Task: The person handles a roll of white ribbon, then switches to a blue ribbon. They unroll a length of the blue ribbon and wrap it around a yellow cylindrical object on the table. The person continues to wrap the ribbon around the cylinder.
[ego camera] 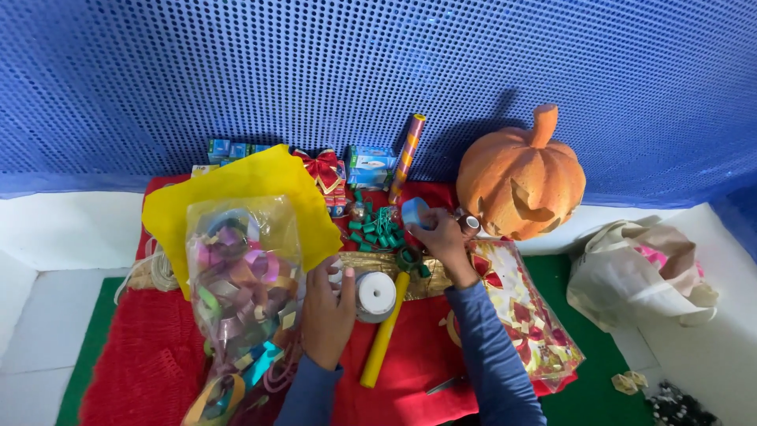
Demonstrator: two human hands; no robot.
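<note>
— What looks risky here, starting with the big pieces?

— The orange pumpkin (520, 177) sits just right of the right hand (441, 241), close enough that I judge a quick pull-back of that arm could knock it. The clear bag of paper chains (240, 284) lies touching the left hand (327, 304) on its outer side; it seems loosely piled, so a nudge might slide it off the red cloth (150, 355). The yellow tube (384, 335) runs down between the two forearms and could roll if either sleeve catches it.

— And the smaller bits?

— The green clips (377, 230) are heaped just left of the right grip; a sweep of the fingers would likely scatter them.

— How are the hands closed?

— The right grip is pinched shut around a blue tape roll (414, 211), lifted slightly above the bench, fingers curled over its rim. The left grip is half closed, fingers curved against the white ribbon spool (376, 294) at its inner side, steadying it; whether it truly clamps the spool I cannot tell.
</note>
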